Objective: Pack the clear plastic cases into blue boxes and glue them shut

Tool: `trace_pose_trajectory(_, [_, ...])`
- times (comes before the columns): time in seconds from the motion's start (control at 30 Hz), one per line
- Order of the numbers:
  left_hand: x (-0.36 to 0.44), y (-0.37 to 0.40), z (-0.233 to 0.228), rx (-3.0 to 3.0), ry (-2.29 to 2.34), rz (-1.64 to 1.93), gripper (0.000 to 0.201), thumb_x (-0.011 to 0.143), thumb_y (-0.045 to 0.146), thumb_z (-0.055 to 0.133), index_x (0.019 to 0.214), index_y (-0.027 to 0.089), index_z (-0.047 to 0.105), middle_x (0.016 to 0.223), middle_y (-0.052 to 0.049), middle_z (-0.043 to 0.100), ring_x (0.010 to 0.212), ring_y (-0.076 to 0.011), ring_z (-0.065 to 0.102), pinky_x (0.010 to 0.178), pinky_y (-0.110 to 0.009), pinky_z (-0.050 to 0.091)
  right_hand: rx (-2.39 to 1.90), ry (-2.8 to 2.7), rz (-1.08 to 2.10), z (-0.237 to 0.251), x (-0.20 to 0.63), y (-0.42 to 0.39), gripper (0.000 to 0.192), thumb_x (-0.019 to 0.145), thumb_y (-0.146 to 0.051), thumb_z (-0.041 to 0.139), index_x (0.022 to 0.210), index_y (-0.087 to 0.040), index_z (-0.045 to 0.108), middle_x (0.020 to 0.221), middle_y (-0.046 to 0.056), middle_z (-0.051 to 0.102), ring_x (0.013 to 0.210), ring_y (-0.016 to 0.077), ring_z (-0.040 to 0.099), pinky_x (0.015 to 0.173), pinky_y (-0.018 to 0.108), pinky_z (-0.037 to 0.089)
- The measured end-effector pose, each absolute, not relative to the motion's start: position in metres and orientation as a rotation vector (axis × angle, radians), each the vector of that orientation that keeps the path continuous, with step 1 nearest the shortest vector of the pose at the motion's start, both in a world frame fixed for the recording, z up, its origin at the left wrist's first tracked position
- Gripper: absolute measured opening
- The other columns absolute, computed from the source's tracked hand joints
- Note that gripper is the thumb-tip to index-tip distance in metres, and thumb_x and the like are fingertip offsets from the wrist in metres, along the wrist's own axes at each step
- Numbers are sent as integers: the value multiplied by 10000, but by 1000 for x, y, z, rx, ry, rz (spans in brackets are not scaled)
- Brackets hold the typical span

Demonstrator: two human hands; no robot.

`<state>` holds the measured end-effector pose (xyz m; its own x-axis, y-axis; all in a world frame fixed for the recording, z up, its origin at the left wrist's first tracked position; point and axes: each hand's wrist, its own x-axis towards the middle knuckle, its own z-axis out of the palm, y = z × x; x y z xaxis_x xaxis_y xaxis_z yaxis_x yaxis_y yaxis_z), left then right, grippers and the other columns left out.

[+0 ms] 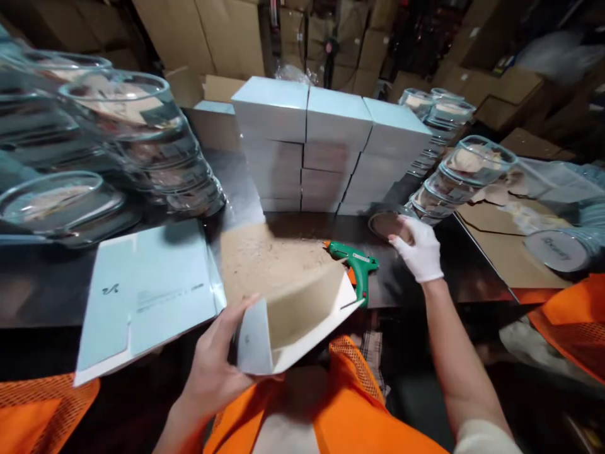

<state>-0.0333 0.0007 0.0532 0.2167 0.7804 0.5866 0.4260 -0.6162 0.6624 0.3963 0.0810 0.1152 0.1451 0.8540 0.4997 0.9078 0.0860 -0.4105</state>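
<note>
My bare left hand (220, 350) grips the side of a partly folded cardboard box (307, 328), pale outside and brown inside, with its top open. On my right hand (419, 250) is a white glove with bare fingertips. Its thumb and fingers are on a round clear container (385, 224) at the foot of a stack of similar containers (466, 167). Between my hands a green glue gun (357, 261) lies on its side, its orange nozzle pointing left, partly behind the box. Left of the box lie flat pale-blue box blanks (151, 290).
Closed white boxes (307, 151) are piled in rows at the back of the dark table. Tall stacks of round clear containers (155, 145) stand at the left. A worn brown board (265, 258) lies mid-table. Orange clothing (574, 328) shows at the right edge.
</note>
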Motion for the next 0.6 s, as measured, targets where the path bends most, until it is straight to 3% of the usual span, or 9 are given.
trace_pose_trajectory(0.1, [-25, -2, 31, 1826, 1095, 1498, 1154, 538, 909, 814, 1472, 256, 629, 1220, -150, 775, 981, -385, 794, 874, -480, 671, -2105, -1909, -349, 110, 427, 140, 732, 906, -458, 748, 1516, -90, 579, 1612, 225, 527, 1490, 428, 438, 1218, 538, 328])
trace_pose_trajectory(0.2, [-13, -1, 25, 1765, 974, 1461, 1177, 551, 1008, 631, 1426, 223, 682, 1227, -186, 778, 1022, -401, 795, 935, -498, 655, -2311, -2073, -518, 108, 426, 171, 695, 810, -323, 828, 1436, -92, 635, 1542, 266, 573, 1481, 468, 392, 1184, 634, 284])
trace_pose_trajectory(0.27, [-13, -2, 25, 1805, 919, 1370, 1166, 533, 991, 669, 1413, 226, 706, 1243, -193, 777, 1072, -414, 785, 973, -498, 642, -2396, -2076, -614, 108, 422, 175, 599, 808, -309, 818, 1341, -69, 684, 1369, 296, 667, 1423, 474, 448, 1145, 647, 307])
trace_pose_trajectory(0.37, [-18, -6, 22, 1824, 921, 1259, 1156, 524, 970, 715, 1430, 253, 704, 1275, -191, 771, 1111, -421, 775, 980, -494, 639, -2439, -1996, -565, 108, 425, 162, 533, 832, -357, 795, 1278, -76, 717, 1185, 293, 693, 1193, 437, 621, 993, 550, 448])
trace_pose_trajectory(0.47, [-22, -10, 11, 1799, 964, 1250, 1126, 595, 988, 650, 1459, 266, 685, 1329, -198, 753, 1144, -423, 766, 994, -506, 634, -2228, -1644, -450, 113, 431, 126, 586, 781, -495, 834, 1255, -159, 759, 1252, 272, 650, 1081, 428, 673, 862, 526, 520])
trace_pose_trajectory(0.53, [-20, -9, 8, 1792, 982, 1242, 1102, 616, 976, 658, 1468, 278, 676, 1356, -195, 745, 1176, -422, 755, 1019, -511, 622, -1897, -1329, -438, 118, 428, 91, 699, 755, -605, 834, 1328, -217, 732, 1324, 246, 640, 1183, 471, 654, 931, 590, 533])
trace_pose_trajectory(0.6, [-14, -5, 12, 1797, 964, 1201, 1091, 598, 954, 709, 1461, 286, 680, 1359, -189, 746, 1192, -420, 749, 1039, -510, 609, -1642, -1191, -326, 125, 417, 57, 781, 850, -675, 720, 1514, -288, 580, 1385, 208, 650, 1252, 460, 656, 994, 635, 543])
